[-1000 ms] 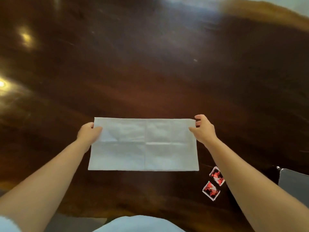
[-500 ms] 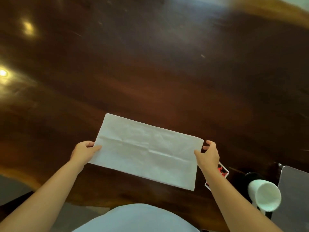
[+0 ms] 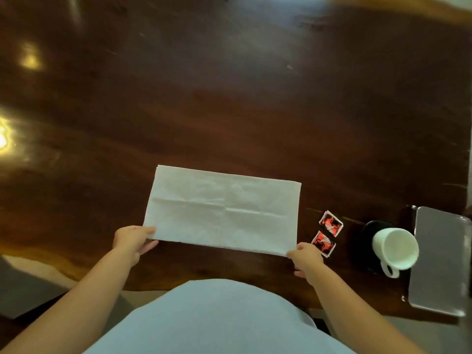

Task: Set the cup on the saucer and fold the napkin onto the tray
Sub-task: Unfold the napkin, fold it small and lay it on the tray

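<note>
A white napkin (image 3: 222, 209), folded to a long rectangle with crease lines, lies flat on the dark wooden table (image 3: 229, 98). My left hand (image 3: 132, 240) pinches its near left corner. My right hand (image 3: 306, 259) pinches its near right corner. At the right, a white cup (image 3: 394, 247) stands on a black saucer (image 3: 366, 233), its handle toward me. A grey metal tray (image 3: 439, 261) lies just right of the cup, at the table's near right corner.
Two red and white sachets (image 3: 328, 232) lie between the napkin and the saucer. The table's near edge runs just in front of my body. Bright light reflections show on the left of the tabletop.
Both hands slid from the napkin's far corners down to its near corners. The view dropped and shifted, bringing the cup, saucer and tray into sight.
</note>
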Tool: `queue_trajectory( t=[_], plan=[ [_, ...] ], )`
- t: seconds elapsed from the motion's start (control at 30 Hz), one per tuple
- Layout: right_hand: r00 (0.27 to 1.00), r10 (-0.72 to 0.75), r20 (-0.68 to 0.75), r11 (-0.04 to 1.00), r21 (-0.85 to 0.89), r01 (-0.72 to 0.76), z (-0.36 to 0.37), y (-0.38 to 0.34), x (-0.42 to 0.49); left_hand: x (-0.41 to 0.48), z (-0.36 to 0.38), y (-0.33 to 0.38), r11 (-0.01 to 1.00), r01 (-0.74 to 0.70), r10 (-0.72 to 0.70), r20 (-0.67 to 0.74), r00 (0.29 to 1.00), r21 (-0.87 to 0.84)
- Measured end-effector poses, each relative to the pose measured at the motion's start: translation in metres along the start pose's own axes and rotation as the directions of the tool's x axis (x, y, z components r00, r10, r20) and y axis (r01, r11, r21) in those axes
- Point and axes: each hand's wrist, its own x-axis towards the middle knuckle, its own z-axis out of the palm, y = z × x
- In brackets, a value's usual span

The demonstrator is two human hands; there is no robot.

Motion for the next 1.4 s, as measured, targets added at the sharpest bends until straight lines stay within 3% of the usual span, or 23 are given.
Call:
queue_trajectory(
  t=[0.07, 0.13, 0.27, 0.33, 0.37, 0.43, 0.5, 0.63, 0.73, 0.83, 0.93, 1.17, 1.27, 1.4],
  plan=[
    [0.992, 0.077, 0.101, 0.945, 0.309, -0.105, -0.001, 0.003, -0.007, -0.004, -0.002, 0.000, 0.997, -0.005, 0.006, 0.006, 1.000, -0.072],
    [0.993, 0.064, 0.097, 0.837, 0.537, -0.106, -0.006, 0.004, -0.010, -0.007, -0.005, 0.004, 0.986, -0.002, 0.005, 0.017, 1.000, -0.168],
    [0.999, 0.027, -0.017, 0.681, 0.732, -0.006, -0.022, -0.006, -0.018, -0.037, -0.008, 0.028, 0.892, 0.096, -0.025, 0.164, 0.986, -0.442],
    [0.999, -0.011, -0.041, 0.603, 0.797, 0.039, -0.034, -0.019, -0.029, -0.066, -0.003, 0.044, 0.877, 0.013, 0.067, 0.149, 0.987, -0.481],
    [0.997, -0.039, -0.072, 0.581, 0.810, 0.082, -0.041, -0.027, -0.037, -0.083, 0.001, 0.051, 0.894, -0.099, 0.156, 0.097, 0.983, -0.438],
    [0.976, -0.127, -0.175, 0.610, 0.762, 0.216, -0.054, -0.044, -0.053, -0.118, 0.008, 0.063, 0.882, -0.370, 0.390, 0.012, 0.921, -0.291],
    [0.930, -0.255, -0.264, 0.629, 0.685, 0.367, -0.066, -0.064, -0.076, -0.153, 0.014, 0.073, 0.799, -0.575, 0.586, 0.011, 0.811, -0.177],
    [0.808, -0.506, -0.301, 0.547, 0.613, 0.571, -0.071, -0.099, -0.136, -0.212, 0.039, 0.076, 0.606, -0.791, 0.791, 0.159, 0.590, -0.082],
    [0.716, -0.657, -0.236, 0.527, 0.536, 0.659, -0.057, -0.111, -0.173, -0.235, 0.062, 0.064, 0.528, -0.849, 0.818, 0.285, 0.500, -0.028],
    [0.665, -0.711, -0.229, 0.537, 0.432, 0.724, -0.038, -0.107, -0.184, -0.244, 0.077, 0.047, 0.457, -0.889, 0.825, 0.378, 0.419, -0.012],
    [0.633, -0.723, -0.278, 0.552, 0.319, 0.770, -0.030, -0.098, -0.181, -0.250, 0.081, 0.033, 0.361, -0.932, 0.861, 0.371, 0.347, 0.035],
    [0.585, -0.757, -0.291, 0.527, 0.258, 0.810, -0.033, -0.085, -0.184, -0.251, 0.079, 0.024, 0.105, -0.986, 0.888, 0.435, 0.151, 0.127],
    [0.564, -0.766, -0.309, 0.528, 0.199, 0.826, -0.031, -0.082, -0.183, -0.253, 0.080, 0.020, 0.045, -0.989, 0.886, 0.451, 0.106, 0.144],
    [0.540, -0.783, -0.310, 0.504, 0.194, 0.842, -0.031, -0.077, -0.186, -0.251, 0.080, 0.020, 0.043, -0.994, 0.897, 0.433, 0.084, 0.105]
  ],
)
